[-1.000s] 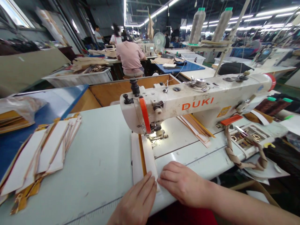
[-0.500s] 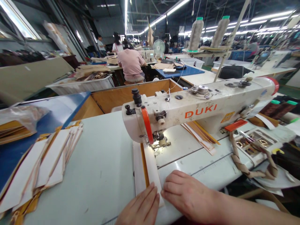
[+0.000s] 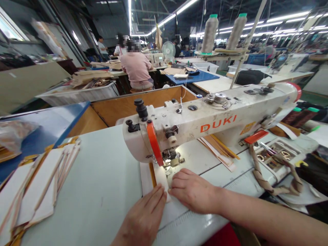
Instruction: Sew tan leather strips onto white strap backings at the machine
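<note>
- The left hand (image 3: 143, 218) lies flat at the bottom centre. Its fingers are together and stretched out, with the tips pressing the near end of the piece (image 3: 145, 176). It grips nothing.
- The right hand (image 3: 192, 193) lies flat just right of it, fingers together, tips on the piece's right edge. It clamps nothing either.
- The piece is a white panel with a tan strip (image 3: 153, 169) running along it. It lies on the table (image 3: 102, 177) at centre frame, its far end under the foot (image 3: 174, 160) of the machine (image 3: 217, 119).
- The work in hand looks like feeding the piece through. Light, even pressure from both hands suits it, so that the machine draws the panel and the hands only steer.
- The strip's edge should run parallel to the foot, and small nudges from the right fingertips correct better than a push from the palm.
- The right fingertips sit close to the needle area and are safest on the near side of the foot.
- A fanned stack (image 3: 38, 191) of like panels lies at lower left.
- More panels (image 3: 220, 150) lie behind the machine, right of centre.
</note>
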The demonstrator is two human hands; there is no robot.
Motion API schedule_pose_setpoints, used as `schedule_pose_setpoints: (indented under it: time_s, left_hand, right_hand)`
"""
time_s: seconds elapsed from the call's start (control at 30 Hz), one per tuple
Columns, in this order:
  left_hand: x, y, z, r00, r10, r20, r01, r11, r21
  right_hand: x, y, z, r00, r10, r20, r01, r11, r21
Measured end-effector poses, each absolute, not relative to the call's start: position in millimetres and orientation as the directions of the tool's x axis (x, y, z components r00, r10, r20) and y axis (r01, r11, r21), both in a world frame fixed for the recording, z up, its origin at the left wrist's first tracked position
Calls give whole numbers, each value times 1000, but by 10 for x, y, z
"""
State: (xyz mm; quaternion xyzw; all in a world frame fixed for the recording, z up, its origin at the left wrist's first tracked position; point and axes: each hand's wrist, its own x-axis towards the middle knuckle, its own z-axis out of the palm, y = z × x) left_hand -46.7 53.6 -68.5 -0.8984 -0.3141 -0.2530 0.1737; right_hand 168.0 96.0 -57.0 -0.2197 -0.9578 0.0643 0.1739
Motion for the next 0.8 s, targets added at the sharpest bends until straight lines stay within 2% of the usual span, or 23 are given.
schedule_pose_setpoints:
  time_s: [0.2, 0.37, 0.6, 0.8]
  left_hand:
    - [-492, 839, -624, 710, 418, 567, 637, -724, -264]
    - [-516, 1066, -649, 702, 391, 595, 648, -698, -305]
    - [-601, 1267, -675, 667, 473, 575, 680, -703, -210]
    - [-612, 1315, -749, 658, 505, 559, 696, -691, -195]
  right_hand:
    - [1598, 1193, -559, -809, 481, 338, 466, 875, -130]
    - [1524, 1283, -610, -711, 576, 404, 569, 808, -150]
    - [1513, 1258, -635, -661, 588, 467, 587, 792, -166]
    - [1541, 1254, -637, -655, 583, 481, 580, 796, -176]
